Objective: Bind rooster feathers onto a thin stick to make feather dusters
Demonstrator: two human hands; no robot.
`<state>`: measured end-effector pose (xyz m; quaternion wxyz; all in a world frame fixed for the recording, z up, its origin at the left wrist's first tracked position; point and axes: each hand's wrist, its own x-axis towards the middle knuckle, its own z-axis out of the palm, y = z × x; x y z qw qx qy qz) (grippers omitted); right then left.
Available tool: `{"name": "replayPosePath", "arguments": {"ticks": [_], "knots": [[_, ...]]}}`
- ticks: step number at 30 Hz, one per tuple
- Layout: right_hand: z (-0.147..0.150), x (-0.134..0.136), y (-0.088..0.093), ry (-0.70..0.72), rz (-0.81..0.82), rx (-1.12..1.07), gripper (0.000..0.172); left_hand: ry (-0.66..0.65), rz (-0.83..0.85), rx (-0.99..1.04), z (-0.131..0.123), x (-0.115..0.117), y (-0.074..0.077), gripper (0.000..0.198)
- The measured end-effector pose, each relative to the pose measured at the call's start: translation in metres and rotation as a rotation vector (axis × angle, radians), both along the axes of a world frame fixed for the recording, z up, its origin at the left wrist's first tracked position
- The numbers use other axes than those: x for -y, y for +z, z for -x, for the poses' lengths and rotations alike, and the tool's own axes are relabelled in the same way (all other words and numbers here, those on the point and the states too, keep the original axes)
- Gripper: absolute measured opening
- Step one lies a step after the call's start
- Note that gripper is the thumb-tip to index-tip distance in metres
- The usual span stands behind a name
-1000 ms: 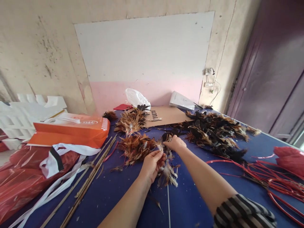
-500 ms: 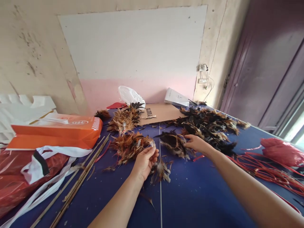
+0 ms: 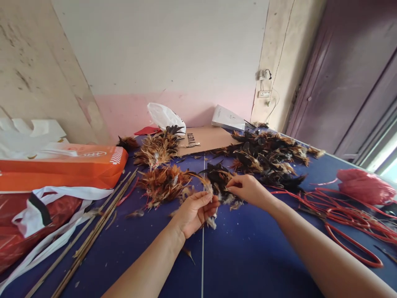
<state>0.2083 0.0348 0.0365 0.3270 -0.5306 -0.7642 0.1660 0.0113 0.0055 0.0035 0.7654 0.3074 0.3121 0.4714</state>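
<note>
My left hand [image 3: 197, 211] pinches a small brown feather [image 3: 203, 181] between thumb and fingertips, over the middle of the blue table. Pale fluffy feather bits show around and below its fingers. My right hand [image 3: 248, 189] is close by on the right, thumb and fingertips pressed together; what they hold, if anything, is too small to make out. Just beyond my hands lies a dark feather clump [image 3: 218, 176]. To the left of it sits a reddish-brown feather bunch [image 3: 164, 186], with a lighter brown bunch [image 3: 155, 151] behind.
A large dark feather heap [image 3: 266, 153] lies back right, beside flat cardboard [image 3: 211, 138]. Red plastic string [image 3: 350, 215], red-handled scissors [image 3: 356, 254] and a pink-red bundle [image 3: 366, 186] lie right. Thin sticks [image 3: 96, 231], an orange bag [image 3: 93, 165] and a red bag [image 3: 15, 231] occupy the left.
My right hand has moved from the dark feather clump toward my left hand. The left hand now holds up a brown feather. The view has tilted down slightly, and the scissors have come into sight.
</note>
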Motion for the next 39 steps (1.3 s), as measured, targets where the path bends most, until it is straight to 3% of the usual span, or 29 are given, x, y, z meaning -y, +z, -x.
{"name": "replayPosePath", "arguments": {"ticks": [4, 8, 12, 19, 22, 24, 27, 29, 31, 37, 39], "knots": [[0.003, -0.007, -0.014, -0.029, -0.037, 0.102, 0.014, -0.077, 0.019, -0.116, -0.002, -0.001, -0.007, 0.012], [-0.018, -0.018, -0.023, -0.165, -0.009, 0.109, 0.016, 0.026, -0.073, -0.172, 0.002, -0.006, -0.007, 0.010], [-0.027, -0.019, -0.027, -0.238, -0.048, 0.103, 0.017, 0.131, -0.062, -0.099, 0.004, -0.010, -0.006, 0.008], [-0.001, -0.008, -0.031, -0.081, -0.222, 0.413, 0.031, 0.085, -0.081, -0.057, -0.003, -0.005, -0.005, 0.006], [0.004, -0.007, -0.034, -0.081, -0.255, 0.432, 0.021, 0.073, -0.075, -0.082, -0.004, -0.003, -0.005, 0.007], [0.004, -0.008, -0.035, -0.096, -0.237, 0.309, 0.019, 0.070, -0.074, -0.096, -0.004, -0.002, -0.005, 0.007], [0.000, -0.011, -0.031, -0.149, -0.123, -0.104, 0.013, 0.061, -0.090, -0.100, -0.005, -0.002, -0.004, 0.009], [-0.004, -0.013, -0.027, -0.177, -0.036, -0.335, 0.016, 0.051, -0.103, -0.094, -0.005, -0.001, -0.004, 0.009], [-0.010, -0.015, -0.024, -0.175, 0.019, -0.432, 0.022, 0.043, -0.097, -0.094, -0.006, 0.000, -0.004, 0.010], [-0.015, -0.014, -0.018, 0.042, 0.440, -1.034, 0.017, 0.038, -0.047, -0.099, -0.007, 0.000, -0.005, 0.007], [-0.012, -0.011, -0.017, 0.081, 0.521, -1.099, 0.017, 0.044, -0.042, -0.093, -0.007, 0.000, -0.004, 0.006]]}}
